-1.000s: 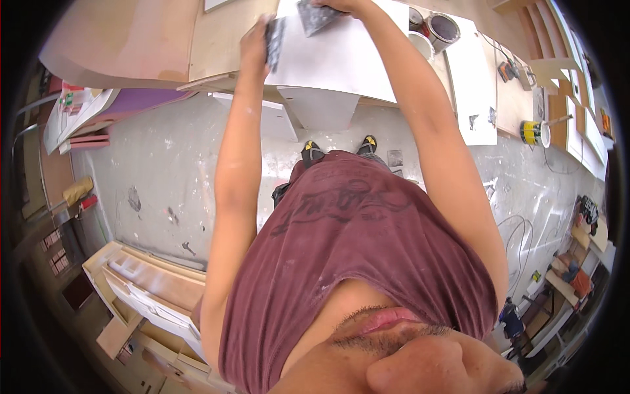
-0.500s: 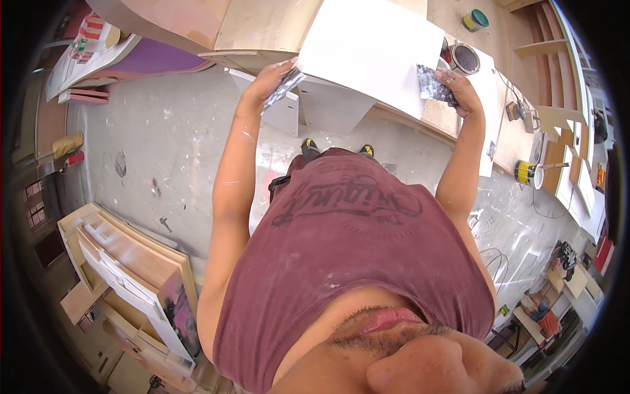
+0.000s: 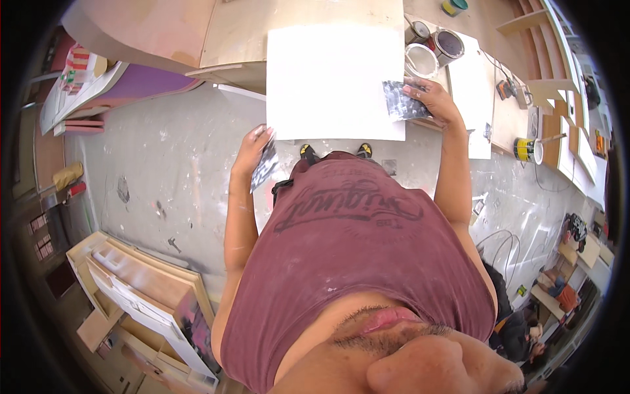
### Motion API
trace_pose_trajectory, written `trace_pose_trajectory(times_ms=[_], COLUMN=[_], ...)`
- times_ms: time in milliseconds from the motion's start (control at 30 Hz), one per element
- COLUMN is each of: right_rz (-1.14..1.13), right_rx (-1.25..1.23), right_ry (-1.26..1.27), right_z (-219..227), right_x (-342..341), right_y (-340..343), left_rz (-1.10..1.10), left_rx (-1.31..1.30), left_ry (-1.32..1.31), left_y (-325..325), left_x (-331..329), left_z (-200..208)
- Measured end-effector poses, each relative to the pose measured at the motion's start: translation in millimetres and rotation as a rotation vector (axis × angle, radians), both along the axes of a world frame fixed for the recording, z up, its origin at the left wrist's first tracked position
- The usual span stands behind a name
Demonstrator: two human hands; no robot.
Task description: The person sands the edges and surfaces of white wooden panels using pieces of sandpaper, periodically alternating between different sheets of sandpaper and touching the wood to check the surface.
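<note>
**A person stood at a workbench, a scrap of sandpaper in each hand**

A person in a maroon sleeveless shirt (image 3: 354, 243) stood at a plywood workbench (image 3: 315, 16) in a cluttered workshop. A white painted panel (image 3: 331, 79) lay flat on the bench, its near edge overhanging towards the person. The right hand (image 3: 430, 98) rested at the panel's right edge, fingers pressed on a grey sandpaper sheet (image 3: 400, 102). The left hand (image 3: 252, 148) hung off the bench below the panel's left corner, fingers closed round a second sandpaper piece (image 3: 264, 167). Open paint cans (image 3: 433, 49) stood just beyond the right hand. The concrete floor (image 3: 164, 171) was grey and paint-spattered. Stacked white cabinet panels (image 3: 144, 295) lay at lower left, and more boards lined the right wall.
</note>
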State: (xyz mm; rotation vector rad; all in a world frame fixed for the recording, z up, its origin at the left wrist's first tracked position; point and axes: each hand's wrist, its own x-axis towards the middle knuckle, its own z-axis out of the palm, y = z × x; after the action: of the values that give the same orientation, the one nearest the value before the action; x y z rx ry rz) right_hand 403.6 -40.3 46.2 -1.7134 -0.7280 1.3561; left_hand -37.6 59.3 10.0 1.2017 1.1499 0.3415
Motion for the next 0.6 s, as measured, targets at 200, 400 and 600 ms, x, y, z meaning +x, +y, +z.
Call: trace_pose_trajectory(times_ms=[200, 400, 600], right_rz=[-0.052, -0.118, -0.131], right_rx=[0.011, 0.323, 0.220], right_ry=[0.173, -0.132, -0.682], right_z=[-9, 1, -42], right_x=[-7, 54, 143], right_y=[4, 35, 167], left_rz=[0.221, 0.598, 0.741], left_rx=[0.091, 0.116, 0.058], left_ry=[-0.183, -0.420, -0.795], left_y=[-18, -28, -65], left_x=[8, -32, -123], left_z=[17, 60, 100])
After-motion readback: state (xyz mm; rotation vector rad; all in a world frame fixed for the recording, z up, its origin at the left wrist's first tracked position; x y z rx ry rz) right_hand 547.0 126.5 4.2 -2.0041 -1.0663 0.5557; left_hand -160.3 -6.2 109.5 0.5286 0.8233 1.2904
